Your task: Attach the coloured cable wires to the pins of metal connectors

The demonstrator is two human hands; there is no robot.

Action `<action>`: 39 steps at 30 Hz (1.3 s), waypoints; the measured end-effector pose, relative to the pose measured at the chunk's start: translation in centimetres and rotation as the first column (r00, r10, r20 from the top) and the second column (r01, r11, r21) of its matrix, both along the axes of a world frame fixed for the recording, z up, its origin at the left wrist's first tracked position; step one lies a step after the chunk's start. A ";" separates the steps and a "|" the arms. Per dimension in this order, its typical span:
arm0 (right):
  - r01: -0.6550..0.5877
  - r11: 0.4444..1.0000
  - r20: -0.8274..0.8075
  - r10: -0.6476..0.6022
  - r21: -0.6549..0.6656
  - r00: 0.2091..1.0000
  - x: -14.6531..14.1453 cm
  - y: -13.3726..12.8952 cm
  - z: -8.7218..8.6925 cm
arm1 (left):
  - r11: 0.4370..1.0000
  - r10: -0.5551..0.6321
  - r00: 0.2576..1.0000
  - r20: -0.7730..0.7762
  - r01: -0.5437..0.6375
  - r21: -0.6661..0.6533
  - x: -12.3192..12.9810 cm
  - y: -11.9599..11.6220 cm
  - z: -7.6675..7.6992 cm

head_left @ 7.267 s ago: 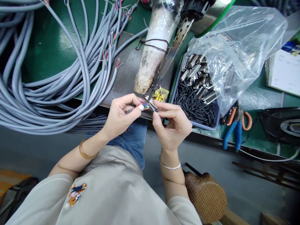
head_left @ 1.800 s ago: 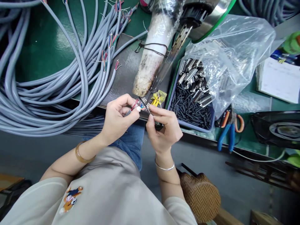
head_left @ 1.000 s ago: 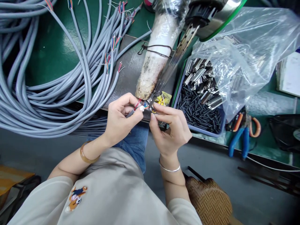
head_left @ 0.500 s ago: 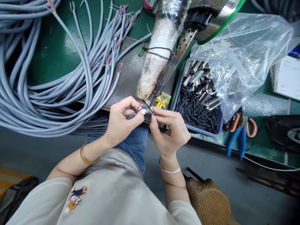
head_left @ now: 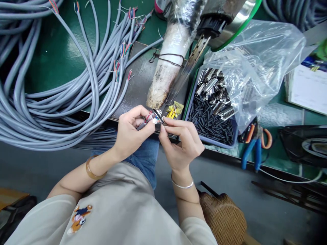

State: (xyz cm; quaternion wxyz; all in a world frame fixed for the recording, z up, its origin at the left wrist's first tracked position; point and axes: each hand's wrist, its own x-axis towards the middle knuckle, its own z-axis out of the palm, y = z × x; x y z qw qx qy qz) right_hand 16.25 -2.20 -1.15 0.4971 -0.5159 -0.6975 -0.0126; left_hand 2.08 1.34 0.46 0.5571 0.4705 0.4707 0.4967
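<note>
My left hand (head_left: 134, 131) is closed on the end of a grey cable (head_left: 141, 126), whose thin red and other coloured wires fan out between thumb and fingers. My right hand (head_left: 181, 141) pinches a small metal multi-pin connector (head_left: 159, 117) between thumb and fingertips. The connector meets the wire ends just below the tip of a soldering iron (head_left: 178, 85). Beside the iron, a tube wrapped in stained white material (head_left: 163, 75) ends right above my fingers. Which wires are joined to the connector is too small to tell.
Many grey cables (head_left: 63, 98) with stripped ends lie at left. A blue tray (head_left: 236, 139) at right holds black sleeves (head_left: 212, 122) and connectors (head_left: 212, 83), partly under a plastic bag (head_left: 268, 61). Pliers (head_left: 251, 149) lie at the bench edge. A yellow sponge (head_left: 178, 108) sits near my right hand.
The whole view has shifted slightly, so the bench items appear further left. Both hands keep their grips, and the connector sits at a slightly different angle beneath the iron.
</note>
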 end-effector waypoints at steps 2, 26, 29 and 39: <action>0.005 1.000 0.016 -0.005 0.002 1.000 0.0 0.1 0.0 | 1.000 0.007 1.000 0.000 -0.007 0.002 0.1 0.0 -0.1; -0.001 1.000 0.004 0.001 0.020 1.000 0.0 0.3 -0.2 | 0.997 0.065 0.997 0.052 -0.066 0.032 0.8 0.0 -0.5; -0.004 1.000 -0.007 0.004 0.020 1.000 0.0 0.3 -0.1 | 0.997 0.069 0.995 0.076 -0.072 0.040 0.9 0.1 -0.5; -0.004 0.996 0.132 -0.008 0.091 0.991 0.0 0.0 -0.1 | 0.999 0.027 0.993 0.112 -0.030 0.022 0.8 0.2 -0.3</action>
